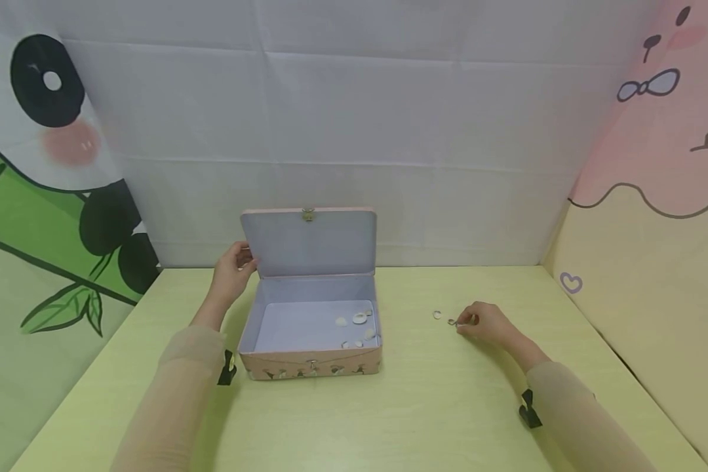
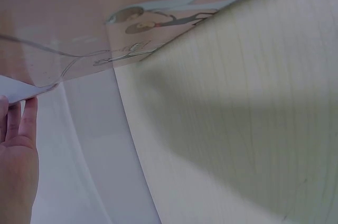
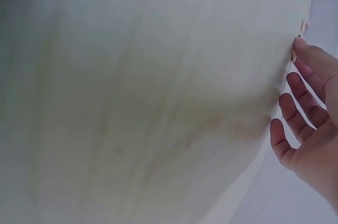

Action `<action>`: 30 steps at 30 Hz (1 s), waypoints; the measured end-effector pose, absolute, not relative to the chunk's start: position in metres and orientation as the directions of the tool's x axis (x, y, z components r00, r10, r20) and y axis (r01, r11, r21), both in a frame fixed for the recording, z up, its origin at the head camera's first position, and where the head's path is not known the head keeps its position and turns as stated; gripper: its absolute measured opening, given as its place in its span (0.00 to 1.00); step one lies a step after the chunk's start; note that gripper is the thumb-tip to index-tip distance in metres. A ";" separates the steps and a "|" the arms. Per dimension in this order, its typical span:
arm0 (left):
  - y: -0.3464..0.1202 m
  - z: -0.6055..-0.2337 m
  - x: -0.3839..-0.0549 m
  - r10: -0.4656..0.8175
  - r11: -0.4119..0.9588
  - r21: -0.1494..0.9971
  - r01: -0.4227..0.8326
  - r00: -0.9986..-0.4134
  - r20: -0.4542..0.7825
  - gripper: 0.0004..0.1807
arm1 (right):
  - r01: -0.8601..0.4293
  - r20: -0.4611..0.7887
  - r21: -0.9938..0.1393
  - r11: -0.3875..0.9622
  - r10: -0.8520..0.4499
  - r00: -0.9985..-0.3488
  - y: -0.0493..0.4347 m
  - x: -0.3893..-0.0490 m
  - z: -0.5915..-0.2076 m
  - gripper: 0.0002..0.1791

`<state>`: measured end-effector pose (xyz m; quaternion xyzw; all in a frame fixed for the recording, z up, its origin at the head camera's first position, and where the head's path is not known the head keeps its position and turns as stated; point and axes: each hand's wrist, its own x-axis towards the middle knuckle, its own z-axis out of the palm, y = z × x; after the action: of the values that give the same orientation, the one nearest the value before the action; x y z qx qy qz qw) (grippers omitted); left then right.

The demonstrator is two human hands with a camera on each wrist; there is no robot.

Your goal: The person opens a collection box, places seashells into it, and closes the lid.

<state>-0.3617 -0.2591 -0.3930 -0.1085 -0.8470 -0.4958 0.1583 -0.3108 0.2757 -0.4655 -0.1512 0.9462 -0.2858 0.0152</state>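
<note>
Pink tin (image 1: 283, 373), figures printed along its front, sits on the table (image 1: 436, 406) approx 11 o'clock from the tabletop's middle. Lid (image 1: 313, 246) stands raised at the tin's 12, w/ clasp (image 1: 308, 215) at the lid's own 12. L hand (image 1: 230, 272), at the tin's 10 o'clock, grips the lid's L edge btwn thumb & fingers; L wrist view also has fingertips on that edge. Several shells (image 1: 359, 318) lie inside, on the tin's floor, approx 2 to 5 o'clock.

R hand (image 1: 488, 323), well apart from the tin at its 3 o'clock, pinches a small shell (image 3: 294, 56) btwn thumb & index, mostly hidden; other fingers loosely bent. Another shell (image 1: 451, 321) is right by those fingertips, at their 9 o'clock; can't tell if touching. One more shell (image 1: 437, 314) lies on the table near there, approx 10 o'clock.

Beige sleeves (image 1: 177, 387), w/ black tabs (image 1: 227, 369) near the cuffs. White sheet (image 1: 354, 118) behind at 12, cartoon eye (image 1: 38, 98) at 10, pink bear print (image 1: 678, 151) at 2.
</note>
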 end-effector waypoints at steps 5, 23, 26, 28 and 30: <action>-0.259 -0.395 -0.363 0.031 0.493 0.796 0.351 -0.921 0.387 0.20 | -0.267 0.053 -0.555 0.787 -0.287 -0.956 0.275 -0.310 -0.463 0.05; -0.261 -0.401 -0.368 0.021 0.510 0.784 0.354 -0.916 0.400 0.19 | -0.418 0.165 -0.474 0.775 -0.388 -0.907 0.265 -0.300 -0.426 0.06; -0.261 -0.401 -0.368 0.021 0.512 0.782 0.355 -0.915 0.402 0.19 | -0.432 0.174 -0.475 0.767 -0.400 -0.900 0.261 -0.298 -0.419 0.05; -0.261 -0.401 -0.368 0.023 0.514 0.780 0.357 -0.914 0.404 0.19 | -0.437 0.177 -0.477 0.762 -0.404 -0.897 0.258 -0.298 -0.415 0.05; -0.262 -0.401 -0.368 0.024 0.515 0.778 0.359 -0.914 0.406 0.19 | -0.439 0.177 -0.483 0.758 -0.407 -0.896 0.255 -0.297 -0.411 0.04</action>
<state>-0.3683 -0.2617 -0.4012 -0.1122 -0.8526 -0.4795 0.1748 -0.2969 0.2545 -0.4106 -0.2257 0.9370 -0.2648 -0.0306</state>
